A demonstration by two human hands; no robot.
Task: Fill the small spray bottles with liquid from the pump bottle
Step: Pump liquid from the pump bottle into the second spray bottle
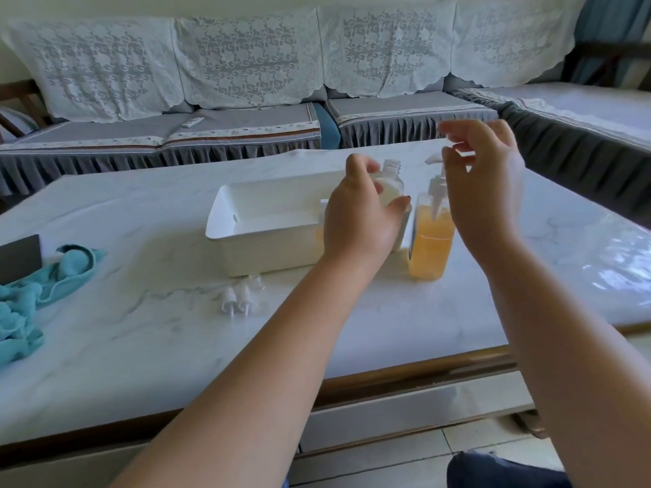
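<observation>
Left hand (359,220) gripping spray bottle (389,184), uncapped

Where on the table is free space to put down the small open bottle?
Bare marble table lies along the near edge, between the blue cloth and the forearms, and right of the pump bottle. It is crowded around the white tray, with spray caps just in front. The left hand holds the small bottle.

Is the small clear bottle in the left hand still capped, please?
No, the small clear plastic bottle held by the left hand shows a bare threaded neck, without a spray cap.
</observation>
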